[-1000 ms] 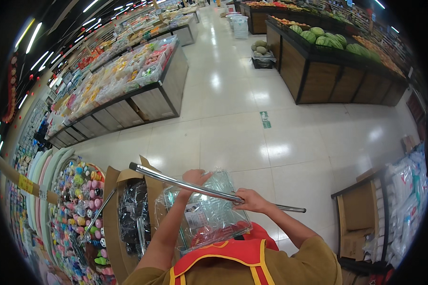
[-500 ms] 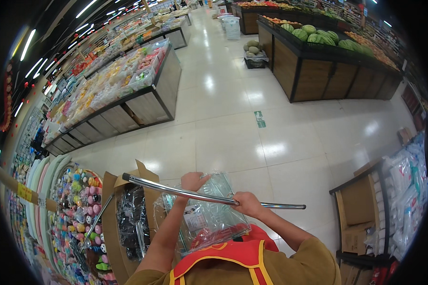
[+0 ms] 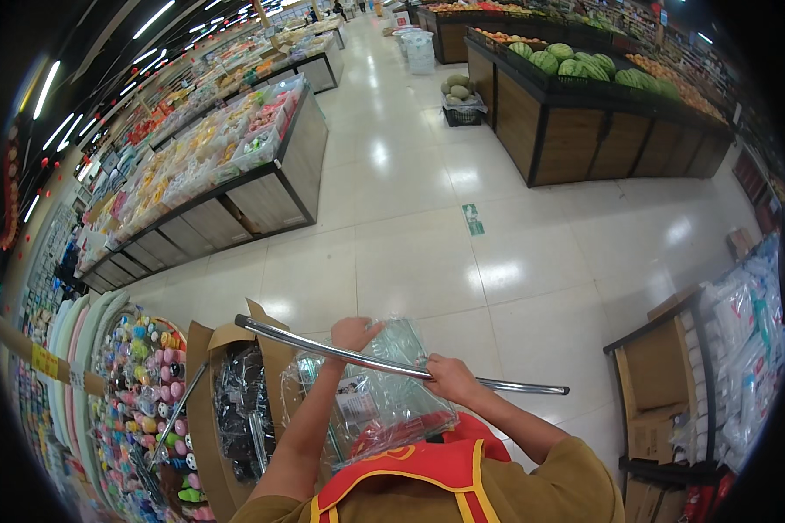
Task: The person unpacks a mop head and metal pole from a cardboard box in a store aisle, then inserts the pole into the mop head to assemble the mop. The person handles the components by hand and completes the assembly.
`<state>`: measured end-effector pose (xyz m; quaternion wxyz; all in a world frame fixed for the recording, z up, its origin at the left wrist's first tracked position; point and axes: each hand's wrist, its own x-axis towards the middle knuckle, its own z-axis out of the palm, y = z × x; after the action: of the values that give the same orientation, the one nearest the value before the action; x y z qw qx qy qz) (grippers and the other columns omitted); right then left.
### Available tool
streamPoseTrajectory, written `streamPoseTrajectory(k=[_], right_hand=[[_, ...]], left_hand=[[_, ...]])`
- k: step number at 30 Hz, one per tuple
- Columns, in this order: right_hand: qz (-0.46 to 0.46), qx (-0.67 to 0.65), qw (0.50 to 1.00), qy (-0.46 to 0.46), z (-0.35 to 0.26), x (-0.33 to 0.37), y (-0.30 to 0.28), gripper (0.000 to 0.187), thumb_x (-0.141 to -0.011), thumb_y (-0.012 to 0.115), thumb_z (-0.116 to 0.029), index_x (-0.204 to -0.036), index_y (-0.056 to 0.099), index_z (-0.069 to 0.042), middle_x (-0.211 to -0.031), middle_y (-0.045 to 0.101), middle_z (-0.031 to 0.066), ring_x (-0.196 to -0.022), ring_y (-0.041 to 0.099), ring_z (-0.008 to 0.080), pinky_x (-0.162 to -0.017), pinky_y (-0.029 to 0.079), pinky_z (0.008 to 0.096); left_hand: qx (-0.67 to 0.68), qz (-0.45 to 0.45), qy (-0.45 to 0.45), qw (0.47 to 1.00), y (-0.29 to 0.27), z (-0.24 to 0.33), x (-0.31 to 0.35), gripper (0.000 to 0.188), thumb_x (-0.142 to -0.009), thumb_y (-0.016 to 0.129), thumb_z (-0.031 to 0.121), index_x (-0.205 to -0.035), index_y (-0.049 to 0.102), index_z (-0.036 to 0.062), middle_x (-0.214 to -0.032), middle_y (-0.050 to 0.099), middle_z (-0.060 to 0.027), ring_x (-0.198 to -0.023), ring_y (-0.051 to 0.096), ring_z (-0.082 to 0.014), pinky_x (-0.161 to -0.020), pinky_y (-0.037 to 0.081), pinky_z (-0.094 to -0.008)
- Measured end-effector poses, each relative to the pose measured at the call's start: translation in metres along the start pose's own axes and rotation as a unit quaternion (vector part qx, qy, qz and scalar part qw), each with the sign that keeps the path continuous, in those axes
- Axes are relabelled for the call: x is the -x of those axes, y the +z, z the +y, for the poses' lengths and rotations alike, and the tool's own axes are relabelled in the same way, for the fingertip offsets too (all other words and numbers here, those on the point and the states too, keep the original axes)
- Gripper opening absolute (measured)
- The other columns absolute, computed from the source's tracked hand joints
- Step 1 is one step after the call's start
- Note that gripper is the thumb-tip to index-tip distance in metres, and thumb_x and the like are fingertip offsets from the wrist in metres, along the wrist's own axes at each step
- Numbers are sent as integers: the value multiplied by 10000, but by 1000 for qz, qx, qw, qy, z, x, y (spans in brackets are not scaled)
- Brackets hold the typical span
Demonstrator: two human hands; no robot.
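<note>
1. Currently: left hand (image 3: 354,332) and right hand (image 3: 449,378) both have fingers wrapped on the cart handle bar (image 3: 384,359), pushing.
2. Clear-wrapped bundle (image 3: 384,401) sits in the cart just beside the open cardboard box (image 3: 235,410).
3. Next, likely: steer along the open aisle floor (image 3: 427,253).

Both hands grip a long silver handle bar (image 3: 384,362) that runs across the lower middle of the view. The left hand (image 3: 354,332) is closed over the bar near its middle, and the right hand (image 3: 449,380) is closed over it just to the right. Beneath the bar lies a clear plastic package (image 3: 384,401), and to its left an open cardboard box (image 3: 214,410) holds dark wrapped goods. Further left of the bar hang racks of colourful small toys (image 3: 144,392). Well beyond the bar, across the shiny tiled floor (image 3: 427,253), stand a wooden stand of watermelons (image 3: 584,113) and a long bin display of packaged sweets (image 3: 209,166).
</note>
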<state>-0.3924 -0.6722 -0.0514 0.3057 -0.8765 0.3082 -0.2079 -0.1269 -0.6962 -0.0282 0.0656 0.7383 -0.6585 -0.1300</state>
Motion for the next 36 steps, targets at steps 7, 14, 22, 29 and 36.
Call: streamPoseTrajectory(k=[7,14,22,29,36], right_hand=[[29,16,999,32,7,-8,-11,239,-697,715,-201,-768,560,-34,-818,573,125,-726,605,331,-649,510,406],[36,-13,998,56,10,-14,-18,277,-687,749,-222,-748,567,-22,-782,571,139,-722,598,332,-637,487,416],[12,-204,969,136,13,-17,-12,307,-729,715,-278,-738,599,7,-664,594,188,-612,593,341,-581,459,393],[19,-201,973,115,30,-16,3,249,-727,738,-224,-748,610,-11,-667,581,153,-622,590,299,-588,456,381],[18,-107,992,59,4,-18,-20,214,-755,714,-238,-833,646,-51,-772,573,138,-744,571,338,-679,469,403]], left_hand=[[-6,-22,-18,1000,-4,-1,-10,580,-832,486,589,-808,699,50,-773,658,-196,-787,642,-356,-722,492,-453],[-1,-40,-28,999,-9,-6,-13,576,-839,474,582,-856,699,51,-784,665,-187,-784,648,-343,-729,498,-451],[-7,63,14,998,10,-20,-13,568,-815,508,610,-823,717,81,-764,670,-150,-743,648,-330,-657,500,-431],[40,84,3,996,11,-14,-13,595,-829,494,609,-751,701,57,-738,664,-155,-737,648,-336,-677,498,-441],[8,-16,-1,1000,-4,-11,-22,607,-838,490,597,-749,668,23,-717,633,-211,-731,634,-367,-681,481,-446]])
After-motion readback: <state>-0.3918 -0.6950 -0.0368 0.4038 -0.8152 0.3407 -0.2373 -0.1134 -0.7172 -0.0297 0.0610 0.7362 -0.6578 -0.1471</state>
